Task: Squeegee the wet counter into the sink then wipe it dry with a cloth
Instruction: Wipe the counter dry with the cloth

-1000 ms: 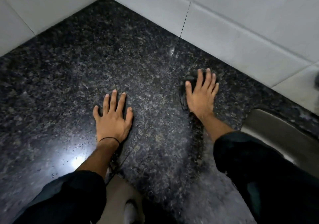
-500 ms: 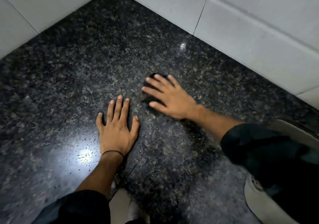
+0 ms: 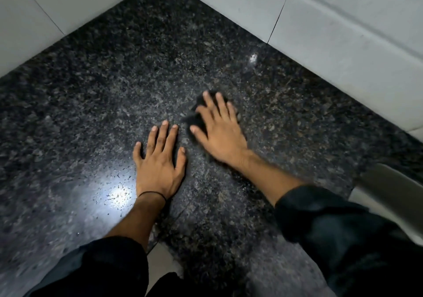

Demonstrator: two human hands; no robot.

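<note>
- Dark speckled granite counter (image 3: 114, 79) fills the head view and runs into a corner, with pale wall tiles (image 3: 343, 22) rising beyond the hands on two sides.
- Right hand (image 3: 219, 134): I see it flat, palm down, fingers straight and spread. It presses on a dark cloth (image 3: 196, 120) rather than clutching it. The hand is slightly blurred.
- The cloth lies on the counter under that palm. Only dark edges peek out past the thumb and fingertips, and they are hard to tell from the stone.
- Left hand (image 3: 158, 166): just beside the right hand, on its thumb side and a little nearer to me. It lies flat on bare stone with its fingers relaxed, grasping nothing. A thin black band (image 3: 151, 193) circles its wrist.
- Edges: the tiled wall on the little-finger side of the pressing hand is near. The wall past the left hand is farther off, with open counter between.
- The counter's front edge lies below the left wrist, with a pale strip of floor (image 3: 160, 262) behind it.
- Sink (image 3: 389, 187): a pale metal corner shows well to the outside of the right forearm, partly hidden by the dark sleeve (image 3: 343, 239). I cannot tell what is in it.
- A bright glare (image 3: 119, 196) sits on the stone beside the left wrist, with small specks around it. I cannot tell whether they are drops or grain.
</note>
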